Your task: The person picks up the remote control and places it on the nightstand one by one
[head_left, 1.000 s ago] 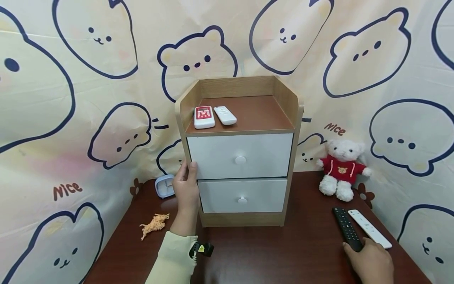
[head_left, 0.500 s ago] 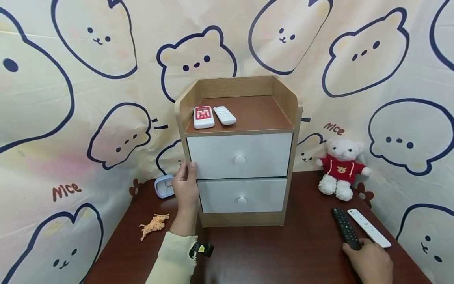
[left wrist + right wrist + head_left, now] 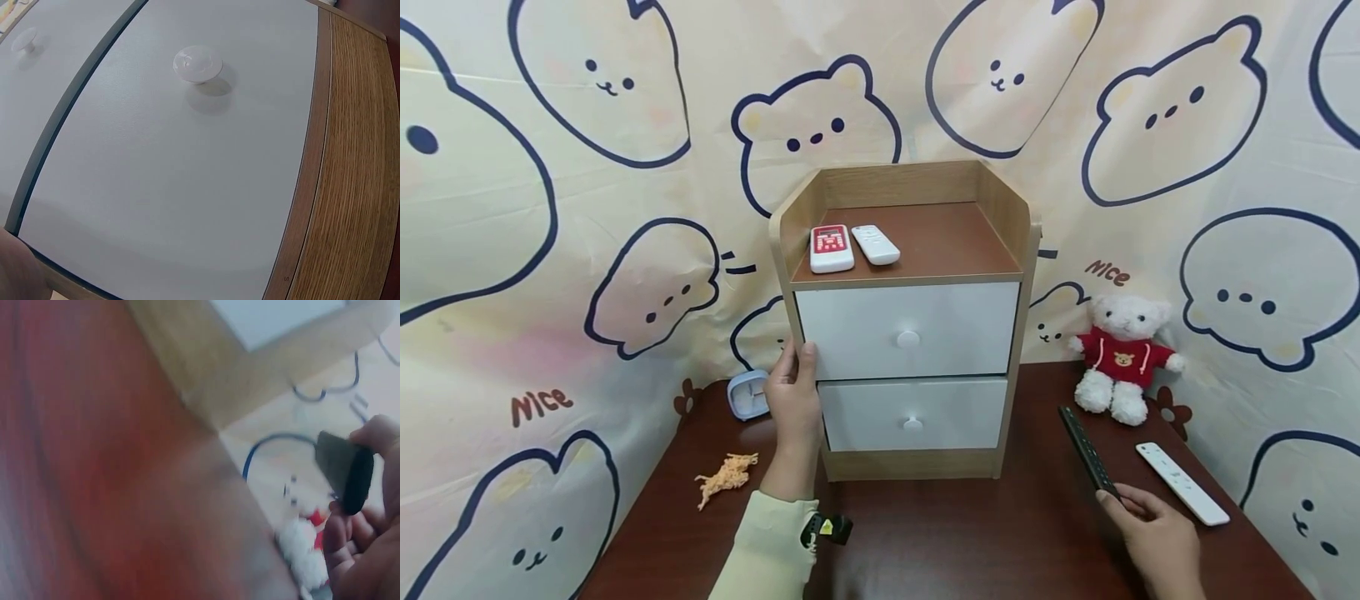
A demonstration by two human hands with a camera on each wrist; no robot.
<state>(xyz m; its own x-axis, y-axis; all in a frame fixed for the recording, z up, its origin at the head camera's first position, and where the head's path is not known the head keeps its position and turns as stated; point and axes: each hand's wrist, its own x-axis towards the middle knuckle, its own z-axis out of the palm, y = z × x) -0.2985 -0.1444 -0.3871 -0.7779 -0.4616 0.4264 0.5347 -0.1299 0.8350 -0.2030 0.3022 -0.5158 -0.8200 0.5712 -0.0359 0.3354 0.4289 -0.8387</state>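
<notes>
My right hand [image 3: 1153,533] pinches a black remote control [image 3: 1088,452] near its lower end, between thumb and fingers. The remote is turned partly on edge, and in the right wrist view its black end [image 3: 359,480] points at the camera. A long white remote control [image 3: 1182,483] lies on the table just right of that hand. My left hand [image 3: 795,408] holds the left side of a small wooden cabinet [image 3: 913,464], thumb on the front edge, other fingers mostly hidden behind the side panel. Both white drawers [image 3: 917,329] are closed; their round knobs [image 3: 197,64] show in the left wrist view.
Two small white remotes, one with a red face [image 3: 831,247] and one plain [image 3: 876,244], lie on the cabinet top. A white teddy bear [image 3: 1123,358] in red sits at the back right. At left are a light-blue square object [image 3: 748,395] and an orange knotted figure [image 3: 727,477].
My right hand has lifted the black remote from beside the white one, moved it left and tilted it. The left hand stays at the cabinet side.
</notes>
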